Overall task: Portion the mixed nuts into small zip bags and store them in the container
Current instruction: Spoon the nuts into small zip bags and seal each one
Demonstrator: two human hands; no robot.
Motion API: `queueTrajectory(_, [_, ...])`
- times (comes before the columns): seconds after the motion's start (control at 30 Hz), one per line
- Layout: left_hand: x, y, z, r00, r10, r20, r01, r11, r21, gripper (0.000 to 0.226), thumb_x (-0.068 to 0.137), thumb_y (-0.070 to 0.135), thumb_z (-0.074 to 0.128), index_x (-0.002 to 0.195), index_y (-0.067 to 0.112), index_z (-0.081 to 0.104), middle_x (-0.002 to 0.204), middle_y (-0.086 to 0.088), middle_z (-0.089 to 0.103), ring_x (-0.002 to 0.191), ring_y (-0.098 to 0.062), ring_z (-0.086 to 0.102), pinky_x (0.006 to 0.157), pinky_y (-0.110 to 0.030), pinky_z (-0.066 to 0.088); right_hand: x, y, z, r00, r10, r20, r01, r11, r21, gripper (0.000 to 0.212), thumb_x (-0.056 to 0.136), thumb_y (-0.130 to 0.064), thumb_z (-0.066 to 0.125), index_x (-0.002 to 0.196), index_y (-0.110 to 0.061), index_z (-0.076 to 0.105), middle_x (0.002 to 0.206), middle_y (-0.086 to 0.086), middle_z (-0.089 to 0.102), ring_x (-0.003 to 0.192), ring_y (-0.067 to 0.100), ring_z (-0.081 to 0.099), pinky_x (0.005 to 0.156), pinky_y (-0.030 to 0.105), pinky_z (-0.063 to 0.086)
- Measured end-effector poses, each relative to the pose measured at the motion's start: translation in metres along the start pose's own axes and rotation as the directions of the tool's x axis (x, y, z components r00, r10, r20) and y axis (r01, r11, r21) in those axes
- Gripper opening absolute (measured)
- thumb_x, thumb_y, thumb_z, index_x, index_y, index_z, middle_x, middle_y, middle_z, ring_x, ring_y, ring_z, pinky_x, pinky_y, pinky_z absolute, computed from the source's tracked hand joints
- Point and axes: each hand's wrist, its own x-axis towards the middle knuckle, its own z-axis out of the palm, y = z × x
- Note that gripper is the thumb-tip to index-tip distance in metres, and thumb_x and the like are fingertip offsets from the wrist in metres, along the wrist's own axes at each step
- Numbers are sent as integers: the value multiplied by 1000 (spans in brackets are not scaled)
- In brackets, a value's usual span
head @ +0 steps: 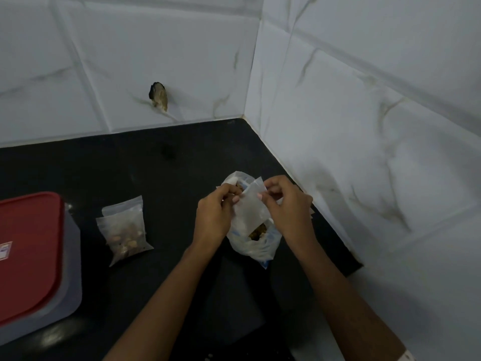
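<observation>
forearms reach in from below: left hand (214, 213) and right hand (289, 211) each pinch the mouth of an empty small zip bag (253, 209), fingers curled, above the open nut bag (250, 250). peel the lips well apart before filling. filled bags (124, 230) lie near the lidded container (70, 269).

Empty zip bag (253, 211) hangs over nut bag (251, 247), filled bag (125, 230) near container (33, 251)

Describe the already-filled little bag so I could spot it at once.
Start at the red-lidded container on the left of the black counter. Just right of it lies a small clear zip bag. Unlike the empty bag held farther right, it holds pale nuts and lies untouched.
</observation>
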Motion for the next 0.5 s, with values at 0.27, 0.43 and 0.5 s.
queueTrajectory(0.27, [-6, 0, -11, 939, 252, 234, -338, 799, 497, 68, 79, 54, 55, 137, 24, 39, 130, 8, 51, 121, -11, 45, 100, -21, 20, 4, -16, 2, 971, 150, 184, -184, 965, 185, 18, 87, -12, 59, 98, -17, 45, 97, 10, 65, 86, 19, 62, 60, 10, 42])
queueTrajectory(0.43, [-5, -8, -2, 910, 352, 218, -407, 668, 623, 90, 64, 71, 51, 136, 18, 40, 130, 5, 54, 119, -12, 49, 103, -29, 25, 8, -25, 4, 968, 96, 232, -143, 971, 191, 29, 90, -14, 55, 116, -17, 42, 96, 0, 57, 76, 2, 54, 59, 8, 42])
queueTrajectory(0.5, [2, -7, -3, 914, 332, 232, -405, 722, 561, 71, 70, 60, 62, 127, 20, 47, 122, 7, 56, 112, -11, 53, 101, -29, 30, 8, -27, 3, 956, 78, 282, -143, 965, 218, 33, 94, -17, 49, 125, -19, 38, 105, 3, 57, 86, 6, 56, 69, 14, 48])
